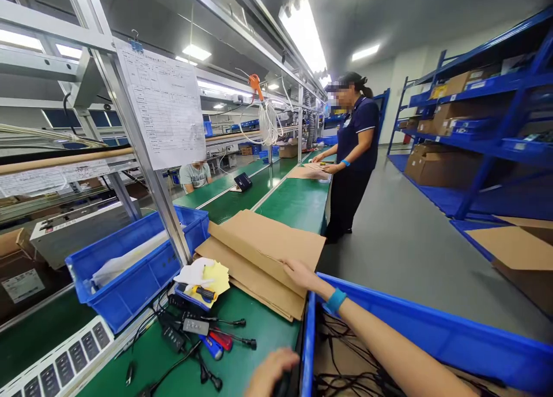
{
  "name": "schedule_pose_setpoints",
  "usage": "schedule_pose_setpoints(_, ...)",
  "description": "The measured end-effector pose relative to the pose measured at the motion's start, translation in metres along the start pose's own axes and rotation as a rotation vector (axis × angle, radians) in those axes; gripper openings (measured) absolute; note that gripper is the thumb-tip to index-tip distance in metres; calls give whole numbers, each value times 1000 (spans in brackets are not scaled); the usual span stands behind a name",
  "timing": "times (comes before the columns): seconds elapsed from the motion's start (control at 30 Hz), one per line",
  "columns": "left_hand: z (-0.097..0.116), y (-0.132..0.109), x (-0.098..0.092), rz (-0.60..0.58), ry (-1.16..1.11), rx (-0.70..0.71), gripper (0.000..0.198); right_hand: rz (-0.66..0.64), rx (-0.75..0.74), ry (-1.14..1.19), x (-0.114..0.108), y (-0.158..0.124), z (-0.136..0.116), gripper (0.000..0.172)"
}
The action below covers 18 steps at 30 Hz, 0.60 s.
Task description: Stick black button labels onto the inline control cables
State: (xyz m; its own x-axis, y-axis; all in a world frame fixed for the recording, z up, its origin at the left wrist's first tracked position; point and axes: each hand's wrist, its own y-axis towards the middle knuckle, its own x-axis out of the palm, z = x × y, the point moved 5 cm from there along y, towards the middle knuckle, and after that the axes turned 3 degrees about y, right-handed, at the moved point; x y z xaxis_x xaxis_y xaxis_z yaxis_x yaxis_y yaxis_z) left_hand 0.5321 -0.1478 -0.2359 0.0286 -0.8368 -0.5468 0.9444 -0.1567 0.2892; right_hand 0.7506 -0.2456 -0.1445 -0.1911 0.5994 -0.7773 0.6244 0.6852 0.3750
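Note:
My right hand [301, 275], with a blue band at the wrist, grips the raised edge of a folded brown cardboard sheet [276, 235]. More flat cardboard [246, 270] lies under it on the green bench. At the bottom edge my left hand [273, 373] is blurred, close to a dark object [283, 384] beside the bin wall; whether it holds that object is unclear. Left of it lie black cables with small grey and black modules [196, 326], a blue-handled tool [211, 347] and a red one [221, 339].
A blue bin [425, 319] with black cables stands at my right. Another blue bin [129, 276] and a small tray with yellow paper [218, 277] are on the left. A metal post [159, 201] rises there. Further along, a person [356, 137] stands at the bench.

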Motion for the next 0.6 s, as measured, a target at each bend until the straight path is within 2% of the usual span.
schedule_pose_setpoints(0.03, 6, 15, -15, 60, -49, -18, 71, 17, 6, -23, -6, -14, -7, 36)
schedule_pose_setpoints(0.1, 13, 47, -52, 368, -436, -190, 81, 47, -8, -81, -15, -49, -24, 44)
schedule_pose_setpoints(0.17, 21, 75, -72, 594, -813, -376, 78, 71, -109, -162, -16, -90, -43, 56)
schedule_pose_setpoints(0.23, 38, 100, -76, 632, -883, -364, 63, 12, -243, -243, -10, -129, -58, 56)
schedule_pose_setpoints(0.3, 49, 111, -68, 669, -901, -358, 56, -85, -276, -288, -9, -156, -63, 52)
schedule_pose_setpoints(0.37, 57, 111, -50, 655, -936, -367, 55, -98, -259, -304, -25, -168, -62, 51)
schedule_pose_setpoints(0.43, 71, 108, -33, 532, -963, -342, 55, 21, -331, -337, -58, -167, -68, 43)
schedule_pose_setpoints(0.47, 81, 108, -28, 449, -962, -313, 57, 100, -408, -374, -78, -163, -75, 45)
schedule_pose_setpoints(0.5, 92, 108, -25, 367, -949, -275, 59, 171, -503, -417, -98, -158, -83, 50)
schedule_pose_setpoints(0.53, 104, 109, -25, 292, -923, -230, 60, 187, -570, -466, -115, -151, -90, 54)
schedule_pose_setpoints(0.6, 127, 115, -30, 147, -856, -154, 57, 122, -689, -541, -141, -138, -106, 57)
